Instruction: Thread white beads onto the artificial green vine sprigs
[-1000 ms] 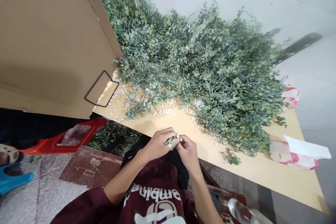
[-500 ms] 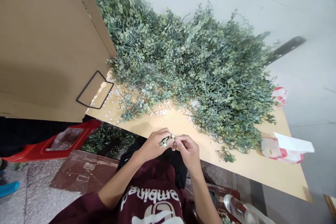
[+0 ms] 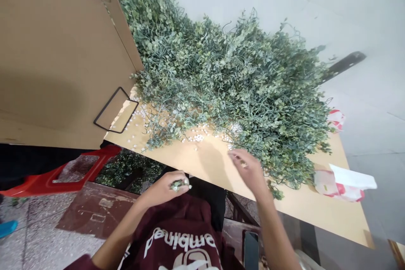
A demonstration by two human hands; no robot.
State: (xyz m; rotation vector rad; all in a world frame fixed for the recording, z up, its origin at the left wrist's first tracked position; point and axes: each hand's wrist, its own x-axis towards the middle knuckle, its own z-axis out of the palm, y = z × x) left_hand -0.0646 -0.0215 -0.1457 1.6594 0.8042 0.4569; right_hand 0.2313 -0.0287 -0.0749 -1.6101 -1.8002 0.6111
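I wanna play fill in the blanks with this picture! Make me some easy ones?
The lower hand, holding small pieces, is the person's ____ hand.
The tiny bits scattered on the table are coloured ____.
The big leafy heap is coloured ____.

Missing words: left; white; green.

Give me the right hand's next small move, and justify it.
Probably bring the right hand down to pinch one of the small white pieces on the table: some lie close to it, and the left hand holds green sprigs with white showing among them. Whether the right holds anything is unclear.
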